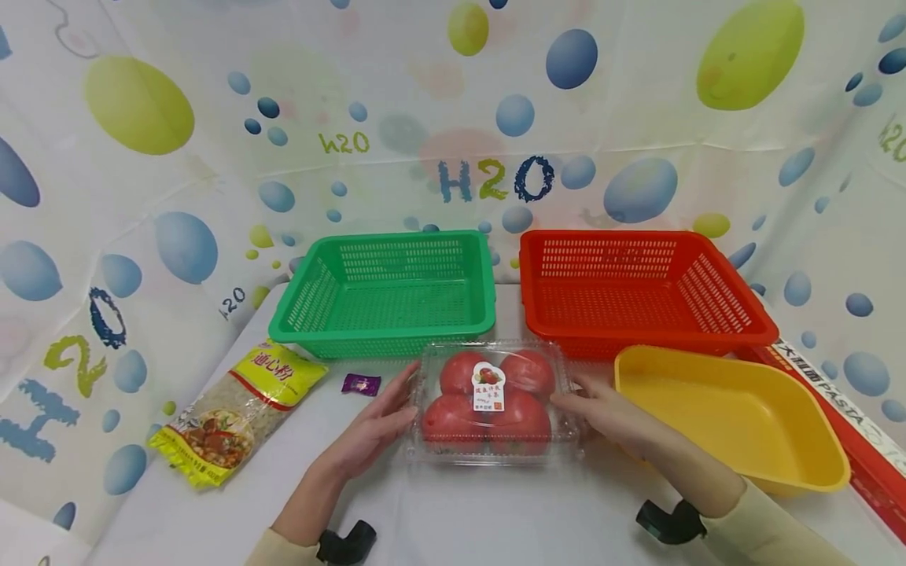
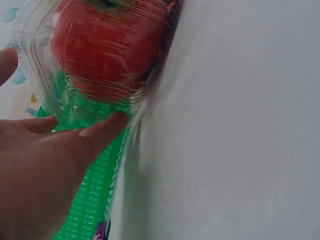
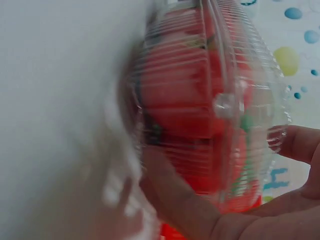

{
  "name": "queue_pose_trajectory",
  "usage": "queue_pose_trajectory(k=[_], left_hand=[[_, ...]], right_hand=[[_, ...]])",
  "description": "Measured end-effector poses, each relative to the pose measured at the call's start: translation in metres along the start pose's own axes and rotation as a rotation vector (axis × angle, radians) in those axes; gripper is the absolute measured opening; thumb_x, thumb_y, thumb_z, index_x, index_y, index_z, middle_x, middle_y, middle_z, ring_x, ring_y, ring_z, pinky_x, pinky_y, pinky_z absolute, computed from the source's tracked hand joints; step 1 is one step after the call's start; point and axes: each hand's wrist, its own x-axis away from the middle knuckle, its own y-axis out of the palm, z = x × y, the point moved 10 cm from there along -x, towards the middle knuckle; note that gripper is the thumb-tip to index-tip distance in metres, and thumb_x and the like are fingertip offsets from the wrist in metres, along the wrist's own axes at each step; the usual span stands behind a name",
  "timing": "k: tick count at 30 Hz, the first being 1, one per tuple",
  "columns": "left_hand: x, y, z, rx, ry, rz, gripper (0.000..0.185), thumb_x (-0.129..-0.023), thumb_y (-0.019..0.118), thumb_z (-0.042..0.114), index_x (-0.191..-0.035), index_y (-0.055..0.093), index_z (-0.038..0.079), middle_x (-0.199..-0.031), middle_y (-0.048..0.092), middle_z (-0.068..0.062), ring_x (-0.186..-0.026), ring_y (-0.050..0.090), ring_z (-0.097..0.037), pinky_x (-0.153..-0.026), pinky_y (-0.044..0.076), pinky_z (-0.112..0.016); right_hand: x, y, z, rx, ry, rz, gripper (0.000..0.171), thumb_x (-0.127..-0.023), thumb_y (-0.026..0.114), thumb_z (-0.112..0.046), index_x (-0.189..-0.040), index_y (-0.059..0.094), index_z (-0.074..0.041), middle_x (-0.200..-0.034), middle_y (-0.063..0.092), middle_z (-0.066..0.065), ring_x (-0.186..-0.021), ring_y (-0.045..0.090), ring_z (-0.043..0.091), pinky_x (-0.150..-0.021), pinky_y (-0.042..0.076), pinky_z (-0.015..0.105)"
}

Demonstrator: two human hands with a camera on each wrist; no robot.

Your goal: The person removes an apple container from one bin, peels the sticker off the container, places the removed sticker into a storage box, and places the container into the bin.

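A clear plastic box of tomatoes (image 1: 487,417), with a white label on its lid, sits between the two hands at the middle of the table. The left hand (image 1: 375,432) holds its left side; in the left wrist view a fingertip (image 2: 119,120) lies at the low edge and another digit is by the lid's rim. On the right side the right hand (image 1: 616,420) grips the box, one digit (image 3: 162,175) low along the base and another at the lid's edge. The right wrist view is partly blurred.
Behind the box stand a green basket (image 1: 396,346) and a red basket (image 1: 637,342). A yellow basin (image 1: 736,417) is at the right, beside a long red pasta box (image 1: 849,424). To the left lie a bag of pasta (image 1: 237,413) and a small purple packet (image 1: 361,384).
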Motion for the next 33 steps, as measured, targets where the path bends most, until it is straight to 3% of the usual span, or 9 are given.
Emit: queue_pose_trajectory(k=[3, 5, 10, 13, 19, 26, 33], left_hand=[[-0.001, -0.006, 0.013, -0.105, 0.108, 0.068, 0.074, -0.102, 0.054, 0.009, -0.162, 0.011, 0.005, -0.166, 0.006, -0.022, -0.150, 0.010, -0.045, -0.117, 0.019, -0.058], [-0.002, -0.009, 0.025, -0.210, 0.202, 0.126, 0.072, -0.099, 0.058, 0.005, -0.160, 0.019, 0.002, -0.164, 0.016, -0.022, -0.149, 0.018, -0.044, -0.115, 0.024, -0.057], [-0.005, -0.006, 0.054, -0.493, 0.397, 0.232, 0.062, -0.094, 0.068, 0.003, -0.150, 0.043, 0.002, -0.156, 0.037, -0.017, -0.145, 0.032, -0.032, -0.114, 0.031, -0.054], [-0.010, -0.002, 0.064, -0.612, 0.454, 0.263, 0.055, -0.092, 0.070, 0.007, -0.144, 0.053, 0.005, -0.152, 0.044, -0.011, -0.141, 0.039, -0.027, -0.112, 0.034, -0.057], [-0.018, 0.001, 0.065, -0.698, 0.464, 0.258, 0.046, -0.091, 0.072, 0.013, -0.136, 0.062, 0.009, -0.148, 0.051, -0.004, -0.139, 0.043, -0.025, -0.108, 0.039, -0.059], [-0.018, 0.003, 0.062, -0.749, 0.474, 0.266, 0.041, -0.089, 0.072, 0.016, -0.128, 0.068, 0.008, -0.144, 0.054, -0.006, -0.142, 0.038, -0.029, -0.111, 0.035, -0.059], [-0.020, 0.006, 0.052, -0.760, 0.474, 0.262, 0.038, -0.088, 0.070, 0.017, -0.126, 0.069, 0.010, -0.141, 0.057, -0.005, -0.146, 0.031, -0.029, -0.114, 0.029, -0.061]], right_hand=[[0.002, -0.009, -0.007, 0.020, -0.011, 0.050, 0.085, -0.099, 0.064, -0.038, -0.159, 0.016, 0.000, -0.157, 0.029, 0.026, -0.140, 0.032, 0.047, -0.107, 0.037, 0.063], [0.003, -0.019, -0.016, 0.062, -0.033, 0.113, 0.082, -0.099, 0.064, -0.036, -0.158, 0.020, -0.001, -0.156, 0.031, 0.026, -0.140, 0.033, 0.046, -0.108, 0.037, 0.062], [0.007, -0.040, -0.049, 0.192, -0.140, 0.276, 0.064, -0.098, 0.066, -0.030, -0.149, 0.039, -0.003, -0.147, 0.044, 0.022, -0.132, 0.044, 0.042, -0.105, 0.044, 0.057], [0.007, -0.041, -0.066, 0.201, -0.193, 0.295, 0.060, -0.096, 0.068, -0.028, -0.145, 0.044, -0.005, -0.144, 0.048, 0.018, -0.128, 0.048, 0.038, -0.101, 0.048, 0.052], [-0.008, -0.025, -0.088, 0.251, -0.249, 0.214, 0.055, -0.093, 0.073, -0.030, -0.139, 0.054, -0.008, -0.137, 0.056, 0.013, -0.121, 0.055, 0.035, -0.093, 0.055, 0.046], [-0.037, 0.003, -0.103, 0.332, -0.300, 0.006, 0.048, -0.092, 0.073, -0.025, -0.136, 0.059, -0.010, -0.130, 0.062, 0.012, -0.115, 0.060, 0.031, -0.088, 0.057, 0.045], [-0.053, 0.031, -0.110, 0.536, -0.362, -0.158, 0.039, -0.092, 0.074, -0.024, -0.129, 0.066, -0.014, -0.115, 0.068, 0.000, -0.104, 0.064, 0.020, -0.083, 0.058, 0.035]])
